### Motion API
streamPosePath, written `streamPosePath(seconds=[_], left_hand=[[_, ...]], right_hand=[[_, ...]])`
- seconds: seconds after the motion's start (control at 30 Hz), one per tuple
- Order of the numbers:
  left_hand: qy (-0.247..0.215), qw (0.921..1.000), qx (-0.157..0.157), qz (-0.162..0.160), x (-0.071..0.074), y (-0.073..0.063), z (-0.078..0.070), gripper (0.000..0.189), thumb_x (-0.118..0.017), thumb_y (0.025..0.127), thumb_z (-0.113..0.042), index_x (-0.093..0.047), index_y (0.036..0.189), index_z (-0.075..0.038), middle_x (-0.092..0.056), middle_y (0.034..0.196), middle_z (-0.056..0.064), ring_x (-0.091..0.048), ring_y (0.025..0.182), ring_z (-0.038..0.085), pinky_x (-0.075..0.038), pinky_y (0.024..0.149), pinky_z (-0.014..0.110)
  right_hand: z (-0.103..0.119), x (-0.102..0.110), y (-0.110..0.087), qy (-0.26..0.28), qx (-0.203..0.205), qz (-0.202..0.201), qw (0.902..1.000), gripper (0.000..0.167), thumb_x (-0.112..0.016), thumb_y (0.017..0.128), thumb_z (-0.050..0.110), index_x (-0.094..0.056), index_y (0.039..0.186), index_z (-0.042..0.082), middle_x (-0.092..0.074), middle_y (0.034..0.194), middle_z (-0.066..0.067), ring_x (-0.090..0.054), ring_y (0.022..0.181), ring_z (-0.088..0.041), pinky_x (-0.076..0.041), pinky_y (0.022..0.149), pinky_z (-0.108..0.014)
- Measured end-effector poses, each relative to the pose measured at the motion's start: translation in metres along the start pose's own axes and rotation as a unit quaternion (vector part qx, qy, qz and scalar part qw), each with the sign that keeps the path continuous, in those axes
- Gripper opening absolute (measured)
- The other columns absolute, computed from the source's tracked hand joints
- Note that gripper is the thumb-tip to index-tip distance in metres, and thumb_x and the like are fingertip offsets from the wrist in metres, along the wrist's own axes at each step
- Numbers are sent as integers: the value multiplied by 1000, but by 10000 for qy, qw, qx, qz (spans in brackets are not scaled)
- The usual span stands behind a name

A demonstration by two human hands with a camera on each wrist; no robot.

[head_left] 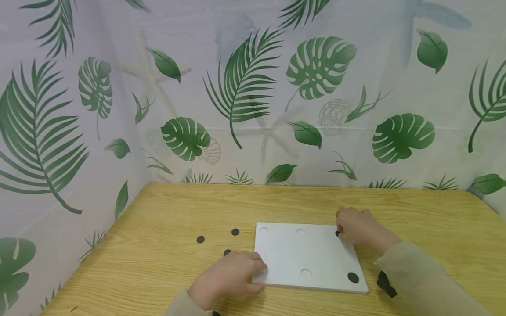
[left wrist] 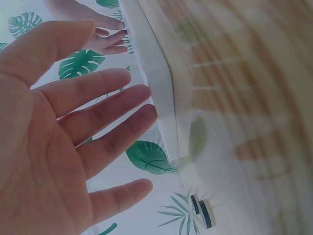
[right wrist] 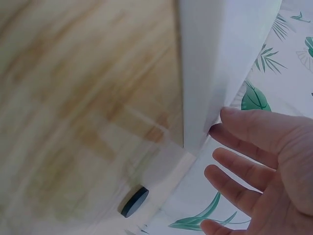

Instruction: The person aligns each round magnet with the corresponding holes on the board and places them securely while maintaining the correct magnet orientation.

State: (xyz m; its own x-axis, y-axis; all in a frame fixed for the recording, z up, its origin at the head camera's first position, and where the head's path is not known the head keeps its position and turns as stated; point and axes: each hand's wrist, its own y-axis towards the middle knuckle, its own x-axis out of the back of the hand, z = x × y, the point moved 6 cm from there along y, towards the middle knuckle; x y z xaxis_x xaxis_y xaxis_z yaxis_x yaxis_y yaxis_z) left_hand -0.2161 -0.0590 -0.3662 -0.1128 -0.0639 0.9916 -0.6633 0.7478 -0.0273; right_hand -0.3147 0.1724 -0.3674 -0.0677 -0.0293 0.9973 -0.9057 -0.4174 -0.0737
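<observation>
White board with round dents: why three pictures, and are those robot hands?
No, they're a person's bare left hand and right hand. One camera, worn on the head, looks down; the others sit on each wrist, seeing that hand close up. The white board lies on a wooden table. Three dark discs lie to its left; another disc sits near its front right corner. The left fingers hold nothing. The right hand is at a fifth disc by the far right corner; I can't tell if it's pinched.

Soft, dim, even light; head view fairly sharp; tabletop blurred, glossy in both wrist views.
</observation>
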Motion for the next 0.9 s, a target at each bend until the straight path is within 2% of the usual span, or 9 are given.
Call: streamPosePath(seconds=[0.23,0.57,0.9], left_hand=[[225,9996,-74,-150,1,0,-1,25,-62,79,-32,-65,96,-14,-56,87,-9,-50,76,3,-40,63,16],[149,9998,-47,-94,0,-1,-1,24,-62,80,-31,-65,97,-14,-57,88,-9,-50,77,3,-40,63,17],[88,10000,8,-29,-1,0,0,27,-61,80,-32,-65,99,-14,-57,90,-8,-51,79,3,-41,65,17]], right_hand=[[0,1,-1,179,54,-50,9998,8,-68,74,10,-62,68,10,-54,83,-1,-50,73,-21,-37,68,-56],[2,4,-5,61,238,-222,9995,10,-66,73,6,-61,67,12,-53,84,-1,-50,74,-21,-38,66,-55],[-4,8,-10,181,184,-241,9994,8,-66,70,5,-62,69,11,-56,88,-3,-52,80,-26,-38,68,-57]])
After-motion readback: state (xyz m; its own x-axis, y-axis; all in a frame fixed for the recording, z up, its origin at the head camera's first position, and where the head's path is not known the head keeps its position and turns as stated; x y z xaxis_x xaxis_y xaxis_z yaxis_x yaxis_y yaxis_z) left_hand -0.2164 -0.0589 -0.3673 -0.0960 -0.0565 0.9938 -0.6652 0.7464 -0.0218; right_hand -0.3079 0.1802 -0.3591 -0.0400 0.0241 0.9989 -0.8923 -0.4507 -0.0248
